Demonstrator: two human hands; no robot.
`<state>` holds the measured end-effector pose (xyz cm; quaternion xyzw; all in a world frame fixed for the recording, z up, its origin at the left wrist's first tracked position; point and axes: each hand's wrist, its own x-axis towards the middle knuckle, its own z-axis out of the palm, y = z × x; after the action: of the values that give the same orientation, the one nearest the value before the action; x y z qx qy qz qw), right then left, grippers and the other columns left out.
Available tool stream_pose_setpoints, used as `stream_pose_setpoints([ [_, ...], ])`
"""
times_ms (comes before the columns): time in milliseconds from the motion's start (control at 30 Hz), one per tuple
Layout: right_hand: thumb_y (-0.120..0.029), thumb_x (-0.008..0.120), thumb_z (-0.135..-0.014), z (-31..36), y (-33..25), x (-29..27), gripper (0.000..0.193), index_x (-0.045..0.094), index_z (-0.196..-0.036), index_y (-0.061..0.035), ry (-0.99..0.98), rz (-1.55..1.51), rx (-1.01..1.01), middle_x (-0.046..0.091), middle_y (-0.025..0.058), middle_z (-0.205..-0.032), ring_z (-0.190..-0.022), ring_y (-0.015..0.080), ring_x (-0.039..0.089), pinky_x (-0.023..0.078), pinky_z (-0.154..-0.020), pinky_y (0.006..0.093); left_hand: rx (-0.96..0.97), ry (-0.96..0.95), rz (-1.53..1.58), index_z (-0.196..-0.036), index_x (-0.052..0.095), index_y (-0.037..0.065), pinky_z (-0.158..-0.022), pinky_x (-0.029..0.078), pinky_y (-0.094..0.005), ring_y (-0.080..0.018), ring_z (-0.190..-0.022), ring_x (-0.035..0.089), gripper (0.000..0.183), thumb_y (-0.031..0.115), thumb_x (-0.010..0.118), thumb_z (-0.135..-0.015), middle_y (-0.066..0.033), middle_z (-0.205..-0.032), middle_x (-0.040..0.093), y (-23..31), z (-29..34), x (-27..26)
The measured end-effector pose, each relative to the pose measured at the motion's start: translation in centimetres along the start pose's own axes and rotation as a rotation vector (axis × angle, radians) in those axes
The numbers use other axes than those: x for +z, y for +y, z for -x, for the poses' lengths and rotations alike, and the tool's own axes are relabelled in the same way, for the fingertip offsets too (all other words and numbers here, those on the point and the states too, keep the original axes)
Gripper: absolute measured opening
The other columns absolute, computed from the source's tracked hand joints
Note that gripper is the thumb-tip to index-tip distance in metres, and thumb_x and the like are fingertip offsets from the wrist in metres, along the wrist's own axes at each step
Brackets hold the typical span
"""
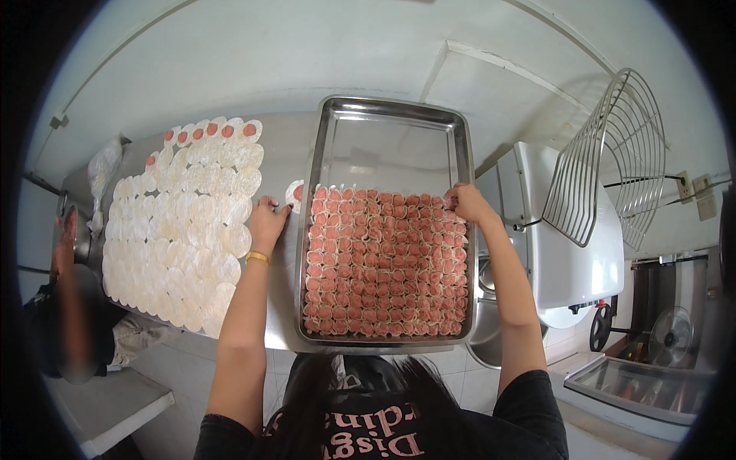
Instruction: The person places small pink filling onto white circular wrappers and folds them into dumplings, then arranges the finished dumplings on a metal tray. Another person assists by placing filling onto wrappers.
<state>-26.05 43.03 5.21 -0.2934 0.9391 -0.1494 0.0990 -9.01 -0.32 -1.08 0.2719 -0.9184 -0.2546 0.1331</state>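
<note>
R hand [468, 204] was curled at the far end of the dumplings [387, 264] in the tray [391, 157]; L hand [268, 221] was by a filled wrapper [296, 195] on the tabletop [282, 142]. Couldn't tell either grip. Prob. placing step; next called for folding that wrapper.

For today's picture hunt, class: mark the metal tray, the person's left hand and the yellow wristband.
Metal tray [393, 146], head view: the bare far part of its floor.
Left hand [267, 221], head view: the back of the hand.
Yellow wristband [259, 256], head view: the visible middle of the band.
</note>
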Motion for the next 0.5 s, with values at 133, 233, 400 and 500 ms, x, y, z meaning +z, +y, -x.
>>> stream_pose_setpoints([
  [133,-0.003,0.063,-0.062,-0.2,0.6,0.4,0.021,0.070,-0.082,-0.0050,0.012,-0.061,-0.041,0.066,0.0156,-0.079,-0.078,0.0328,0.064,0.052,-0.072,0.0386,-0.018,-0.006,0.019,-0.090,0.060,0.001,-0.072,0.049,-0.0384,-0.0304,-0.080,0.061,0.041,0.031,0.078,-0.068,-0.0146,-0.085,0.062,-0.4,-0.1,0.2],
  [233,-0.007,0.062,-0.065,-0.8,1.1,0.5,0.022,0.071,-0.085,-0.0051,-0.018,0.006,-0.080,0.067,0.0162,-0.080,-0.077,0.0327,0.065,0.052,-0.073,0.0392,-0.011,-0.039,0.073,-0.094,0.058,0.000,-0.075,0.049,-0.0389,-0.0312,-0.083,0.061,0.042,0.028,0.077,-0.068,-0.0169,-0.088,0.062,-0.5,-0.4,0.4],
  [400,-0.009,0.062,-0.066,-2.0,1.0,0.5,0.020,0.072,-0.083,-0.0060,-0.150,-0.084,0.083,0.068,0.0168,-0.082,-0.078,0.0320,0.066,0.052,-0.073,0.0391,0.022,-0.056,0.089,-0.090,0.059,-0.001,-0.071,0.048,-0.0354,-0.0255,-0.076,0.060,0.043,0.030,0.078,-0.068,-0.0133,-0.082,0.062,-0.9,-1.1,0.5],
  [500,-0.010,0.062,-0.066,-2.7,1.0,0.6,0.020,0.073,-0.082,-0.0072,-0.188,-0.070,0.094,0.068,0.0167,-0.083,-0.078,0.0321,0.066,0.052,-0.072,0.0389,0.098,-0.046,0.083,-0.091,0.059,-0.001,-0.071,0.048,-0.0363,-0.0263,-0.076,0.060,0.038,0.027,0.075,-0.070,-0.0136,-0.082,0.062,-1.3,-1.4,0.6],
])
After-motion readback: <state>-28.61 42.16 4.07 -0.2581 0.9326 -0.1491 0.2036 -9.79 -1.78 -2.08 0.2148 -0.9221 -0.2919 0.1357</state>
